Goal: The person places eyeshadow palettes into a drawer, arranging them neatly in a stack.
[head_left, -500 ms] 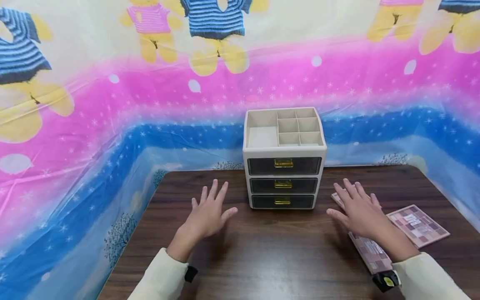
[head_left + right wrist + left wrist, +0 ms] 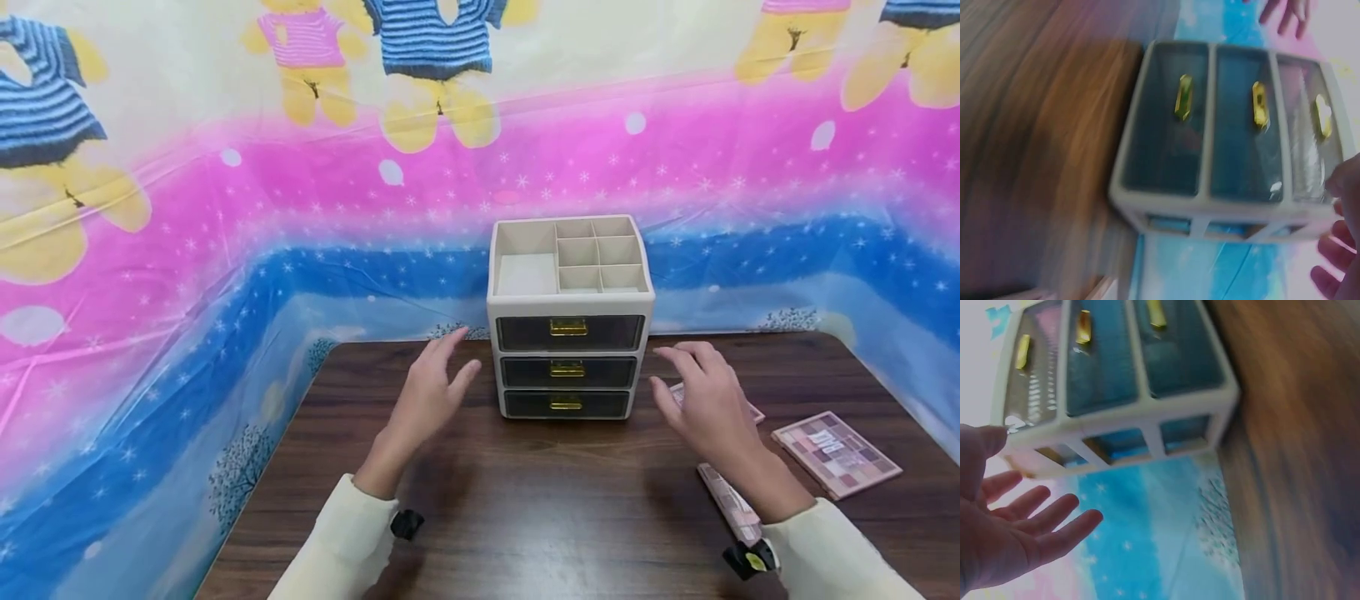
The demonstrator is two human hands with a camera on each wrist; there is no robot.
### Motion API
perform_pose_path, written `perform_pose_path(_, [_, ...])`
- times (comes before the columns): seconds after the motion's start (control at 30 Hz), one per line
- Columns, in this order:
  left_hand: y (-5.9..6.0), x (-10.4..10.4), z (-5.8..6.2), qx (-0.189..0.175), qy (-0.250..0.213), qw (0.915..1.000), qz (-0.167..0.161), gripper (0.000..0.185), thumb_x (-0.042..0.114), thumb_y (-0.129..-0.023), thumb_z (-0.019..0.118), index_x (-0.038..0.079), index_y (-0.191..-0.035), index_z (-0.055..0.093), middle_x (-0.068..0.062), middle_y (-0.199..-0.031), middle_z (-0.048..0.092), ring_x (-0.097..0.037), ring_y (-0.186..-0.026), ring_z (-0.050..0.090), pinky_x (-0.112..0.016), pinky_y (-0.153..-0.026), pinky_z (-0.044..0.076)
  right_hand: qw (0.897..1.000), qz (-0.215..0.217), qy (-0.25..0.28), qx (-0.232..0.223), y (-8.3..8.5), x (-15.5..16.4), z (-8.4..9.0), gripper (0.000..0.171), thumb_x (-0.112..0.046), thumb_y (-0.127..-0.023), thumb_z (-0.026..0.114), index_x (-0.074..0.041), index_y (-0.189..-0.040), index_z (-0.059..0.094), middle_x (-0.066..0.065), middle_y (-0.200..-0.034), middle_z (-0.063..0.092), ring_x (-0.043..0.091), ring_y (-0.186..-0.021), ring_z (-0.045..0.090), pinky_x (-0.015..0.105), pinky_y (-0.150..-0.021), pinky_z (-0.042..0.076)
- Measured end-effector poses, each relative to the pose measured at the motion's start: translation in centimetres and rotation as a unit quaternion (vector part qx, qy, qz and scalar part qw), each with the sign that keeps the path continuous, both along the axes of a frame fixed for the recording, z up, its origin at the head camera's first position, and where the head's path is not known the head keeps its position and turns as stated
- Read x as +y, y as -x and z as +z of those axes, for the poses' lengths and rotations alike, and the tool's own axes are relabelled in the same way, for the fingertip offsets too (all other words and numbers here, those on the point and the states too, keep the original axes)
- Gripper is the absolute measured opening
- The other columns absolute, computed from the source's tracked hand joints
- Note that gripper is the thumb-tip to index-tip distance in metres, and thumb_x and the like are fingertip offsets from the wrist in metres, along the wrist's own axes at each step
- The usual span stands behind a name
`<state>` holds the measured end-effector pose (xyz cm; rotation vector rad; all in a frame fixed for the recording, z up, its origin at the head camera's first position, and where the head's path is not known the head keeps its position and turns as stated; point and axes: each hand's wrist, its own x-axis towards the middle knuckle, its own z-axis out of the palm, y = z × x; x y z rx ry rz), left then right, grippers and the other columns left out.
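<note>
The drawer organizer (image 2: 567,321) is seen standing upright at the middle of the counter's (image 2: 540,517) far edge, against the patterned backdrop; it is flanked by both hands and, as far as can be judged, is not yet gripped by either, so the handling appears to be at its very start, with everything left to do; the left hand (image 2: 433,392) is held just beside the organizer's left wall, its fingers (image 2: 1054,515) spread apart and straight, with a gap visible between them and the wall in the left wrist view; the right hand (image 2: 701,404) is held near the right wall, its fingers (image 2: 686,358) loosely extended and apart, nothing being clamped; whether a fingertip brushes the casing cannot be told from the blurred wrist views. All three drawers are shut, each with its gold handle (image 2: 567,327) flush at the front; the dark translucent fronts reveal no distinct contents; the open top tray is divided into one large compartment on the left and six small ones on the right, and nothing is seen in any of them. Two eyeshadow palettes are lying flat toward the counter's right edge: one palette (image 2: 836,452) well apart from the organizer; another palette (image 2: 731,504) partly hidden beneath the right forearm.
</note>
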<state>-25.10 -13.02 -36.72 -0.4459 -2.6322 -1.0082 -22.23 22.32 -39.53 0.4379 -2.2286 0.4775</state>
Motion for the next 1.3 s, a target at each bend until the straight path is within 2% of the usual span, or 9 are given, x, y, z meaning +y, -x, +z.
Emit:
perform_pose_path(0.13, [1.2,1.4,1.1,0.006,-0.072,0.9974,-0.001,0.053,0.03,-0.103,0.06,0.017,-0.153,0.047,-0.013,-0.148,0.055,-0.033,-0.132,0.056,-0.053,-0.11,0.045,0.998,0.042,0.001,0.055,0.7,-2.2,1.1,0.034,-0.005,-0.08,0.076,0.003,-0.113,0.07,0.022,-0.106,0.065,0.04,-0.098,0.061,0.055,-0.085,0.05])
perform_pose_path(0.3, [2.2,2.9,1.5,-0.009,-0.131,0.9913,-0.006,0.05,0.028,-0.105,0.056,0.017,-0.153,0.047,-0.015,-0.147,0.056,-0.034,-0.129,0.061,-0.052,-0.108,0.048,0.995,0.061,-0.041,0.075,1.6,-5.0,1.6,0.039,-0.008,-0.082,0.078,0.002,-0.118,0.07,0.021,-0.108,0.065,0.039,-0.098,0.063,0.055,-0.083,0.051])
perform_pose_path(0.53, [2.8,3.8,1.9,-0.024,-0.181,0.9832,0.003,0.044,0.03,-0.107,0.053,0.018,-0.149,0.052,-0.012,-0.141,0.063,-0.031,-0.125,0.064,-0.05,-0.103,0.052,0.988,0.068,-0.089,0.102,2.8,-6.8,1.6,0.042,-0.006,-0.081,0.08,0.0,-0.121,0.071,0.02,-0.109,0.065,0.04,-0.094,0.063,0.055,-0.074,0.052])
perform_pose_path(0.77, [3.4,4.1,2.0,-0.01,-0.222,0.975,-0.006,0.044,0.027,-0.106,0.055,0.023,-0.15,0.05,-0.013,-0.135,0.065,-0.032,-0.119,0.066,-0.051,-0.097,0.055,0.986,0.066,-0.104,0.116,4.0,-8.0,1.7,0.036,-0.004,-0.082,0.078,-0.004,-0.117,0.072,0.018,-0.108,0.066,0.039,-0.094,0.064,0.051,-0.066,0.049])
perform_pose_path(0.9, [3.6,4.1,1.5,0.004,-0.231,0.973,-0.003,0.045,0.028,-0.105,0.057,0.027,-0.15,0.051,-0.014,-0.134,0.065,-0.033,-0.114,0.068,-0.051,-0.093,0.057,0.984,0.062,-0.118,0.119,4.5,-8.9,1.9,0.027,-0.004,-0.087,0.072,-0.005,-0.114,0.073,0.016,-0.106,0.067,0.037,-0.093,0.063,0.049,-0.066,0.049])
perform_pose_path(1.07, [3.9,4.1,1.0,0.024,-0.215,0.9764,0.002,0.045,0.03,-0.105,0.057,0.028,-0.15,0.051,-0.014,-0.132,0.067,-0.033,-0.11,0.07,-0.05,-0.088,0.059,0.98,0.034,-0.136,0.139,4.9,-9.4,2.0,0.017,-0.003,-0.094,0.067,-0.007,-0.109,0.074,0.013,-0.102,0.069,0.035,-0.09,0.063,0.048,-0.068,0.05])
perform_pose_path(1.3, [4.2,4.5,1.1,0.048,-0.193,0.98,0.004,0.045,0.03,-0.105,0.057,0.026,-0.15,0.051,-0.014,-0.13,0.069,-0.033,-0.108,0.072,-0.049,-0.086,0.06,0.975,0.012,-0.131,0.179,5.4,-9.4,2.1,0.015,-0.002,-0.096,0.063,-0.008,-0.104,0.074,0.011,-0.097,0.069,0.032,-0.084,0.062,0.046,-0.064,0.048])
